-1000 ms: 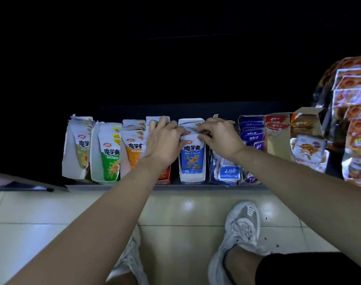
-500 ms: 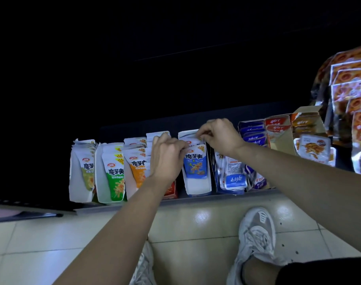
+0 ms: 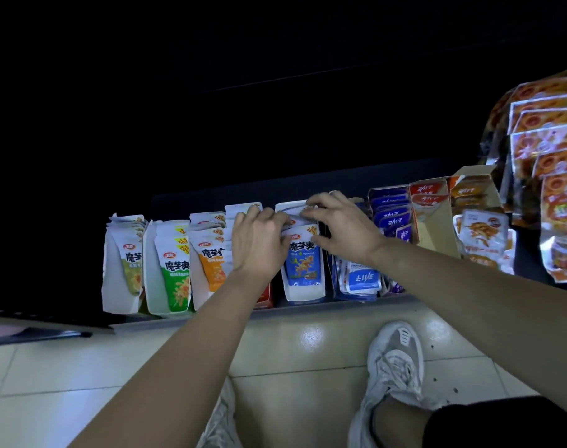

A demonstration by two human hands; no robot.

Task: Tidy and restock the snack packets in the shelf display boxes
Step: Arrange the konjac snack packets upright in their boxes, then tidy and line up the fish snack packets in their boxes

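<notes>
Hands: right hand (image 3: pixel 343 227) pinches the top edges of the rear blue packets (image 3: pixel 303 263), fingers curled over them. Left hand (image 3: pixel 259 244) sits knuckles-up at the left side of the same row with fingers curled onto the packet tops; real grip or just steadying, cannot tell. Packets stand upright in a white display box (image 3: pixel 304 294) mid-shelf, at the near edge. Likely light, soft, slick foil, so they flop and slide; best taken by the flat top seal or squared as a stack from both sides. Red box (image 3: pixel 265 295) is mostly hidden behind the left wrist. Left of it are orange packets (image 3: pixel 211 263) and green packets (image 3: pixel 175 276). Just right, loose blue-and-white sachets (image 3: pixel 361 278) are slumped and crowd the box wall, with purple packets (image 3: pixel 390 215) behind them. Further right stands a cardboard box (image 3: pixel 434 221), and big orange bags (image 3: pixel 553 156) are at far right. Neighbours are tight, so there is little finger room.
</notes>
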